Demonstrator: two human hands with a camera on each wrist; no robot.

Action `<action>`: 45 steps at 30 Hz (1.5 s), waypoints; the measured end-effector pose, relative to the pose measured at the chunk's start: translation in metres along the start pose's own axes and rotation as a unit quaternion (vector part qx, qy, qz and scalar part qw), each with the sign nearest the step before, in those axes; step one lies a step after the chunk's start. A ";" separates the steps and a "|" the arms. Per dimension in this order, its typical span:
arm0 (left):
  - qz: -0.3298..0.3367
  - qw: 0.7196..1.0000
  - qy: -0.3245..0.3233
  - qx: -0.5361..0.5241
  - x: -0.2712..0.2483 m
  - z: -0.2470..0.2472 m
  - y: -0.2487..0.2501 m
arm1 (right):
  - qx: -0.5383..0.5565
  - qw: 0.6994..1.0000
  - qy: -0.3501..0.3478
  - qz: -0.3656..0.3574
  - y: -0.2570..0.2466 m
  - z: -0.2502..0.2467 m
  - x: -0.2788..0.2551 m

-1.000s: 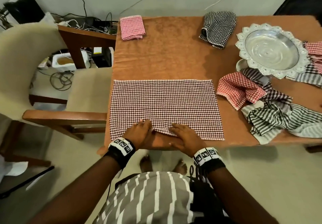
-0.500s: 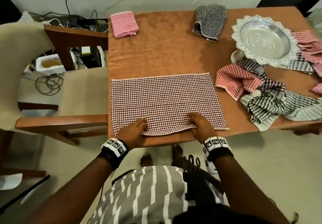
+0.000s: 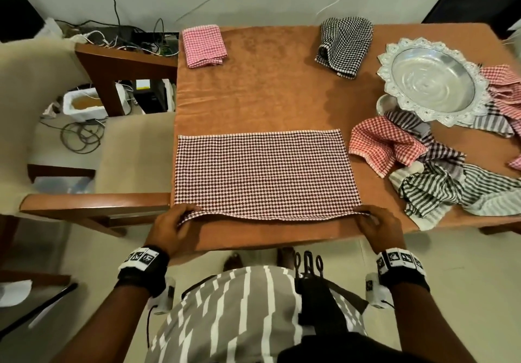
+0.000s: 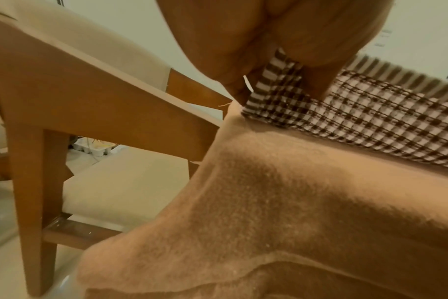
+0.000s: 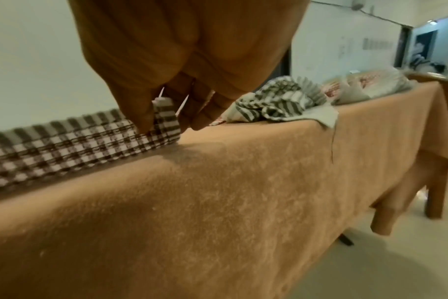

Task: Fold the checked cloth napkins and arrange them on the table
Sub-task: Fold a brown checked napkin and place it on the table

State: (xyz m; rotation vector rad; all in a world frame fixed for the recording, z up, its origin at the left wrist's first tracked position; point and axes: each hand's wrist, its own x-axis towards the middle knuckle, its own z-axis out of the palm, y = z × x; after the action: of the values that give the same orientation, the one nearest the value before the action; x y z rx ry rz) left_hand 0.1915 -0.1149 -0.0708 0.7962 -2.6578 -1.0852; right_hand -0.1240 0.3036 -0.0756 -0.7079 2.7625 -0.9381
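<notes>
Hands moved apart from mid-hem to corners. Maroon checked napkin: flat on table, near edge lifted. Left hand, right hand: each pinching a near corner, evidently for folding away. Unfolded pile waits rightward.

We saw dark checked napkin spread flat at 6 o'clock | pink napkin folded at 11 | black-white napkin bunched at 1

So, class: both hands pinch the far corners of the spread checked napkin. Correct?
No. The left hand and right hand pinch the near corners of the spread checked napkin, at the table's front edge; the head view shows it.
</notes>
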 end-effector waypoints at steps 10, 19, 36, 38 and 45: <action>-0.096 0.983 -0.047 -0.147 -0.008 0.002 0.024 | 0.251 0.955 0.080 0.138 0.019 -0.016 -0.010; -0.168 0.968 0.072 -0.171 0.011 0.015 0.024 | 0.322 0.924 0.103 0.180 0.011 -0.017 0.024; -0.284 0.933 0.207 -0.072 0.117 0.015 0.025 | 0.195 0.963 0.041 0.182 -0.030 0.016 0.158; -0.300 0.928 0.204 -0.081 0.118 0.016 0.026 | 0.200 0.960 0.039 0.190 -0.035 0.016 0.160; -0.312 0.935 0.152 -0.074 0.082 0.010 0.028 | 0.209 0.956 -0.009 0.204 -0.019 0.002 0.131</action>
State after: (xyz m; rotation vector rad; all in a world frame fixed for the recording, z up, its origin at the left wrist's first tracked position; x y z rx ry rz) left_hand 0.1074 -0.1353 -0.0631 1.6850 -2.0741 -1.1427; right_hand -0.2313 0.2267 -0.0634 -0.0744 2.4199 -1.3330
